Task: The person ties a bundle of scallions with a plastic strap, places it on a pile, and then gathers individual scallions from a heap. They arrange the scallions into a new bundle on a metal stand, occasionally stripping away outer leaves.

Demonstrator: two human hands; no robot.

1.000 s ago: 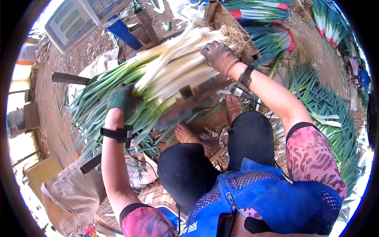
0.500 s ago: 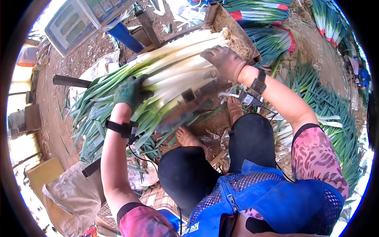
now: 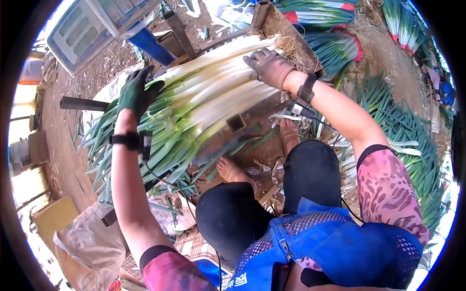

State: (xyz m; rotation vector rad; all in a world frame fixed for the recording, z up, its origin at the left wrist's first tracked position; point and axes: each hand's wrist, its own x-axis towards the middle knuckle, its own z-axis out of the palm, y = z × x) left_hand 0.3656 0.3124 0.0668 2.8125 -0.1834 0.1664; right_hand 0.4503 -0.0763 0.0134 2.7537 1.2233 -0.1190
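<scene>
A thick pile of green onions [image 3: 208,92] lies across a metal rack in front of me, white stems to the right and green leaves to the left. My left hand [image 3: 137,94], in a dark green glove, is at the far side of the leaves, thumb spread from the fingers. Over the white stems near the root ends rests my right hand [image 3: 269,67] in a greyish glove, its fingers stretched out. A rusty metal end plate [image 3: 284,34] stands beside the roots.
Square metal bars [image 3: 85,104] stick out of the rack. A digital scale [image 3: 80,34] stands at the upper left. Bundles with red bands [image 3: 335,48] lie at the upper right, and loose green onions [image 3: 407,150] are heaped to my right. A pale sack [image 3: 92,242] is at the lower left.
My left hand has moved up and left, from the middle of the pile to its far side. My right hand has shifted slightly left, and the near stems lie closer together.
</scene>
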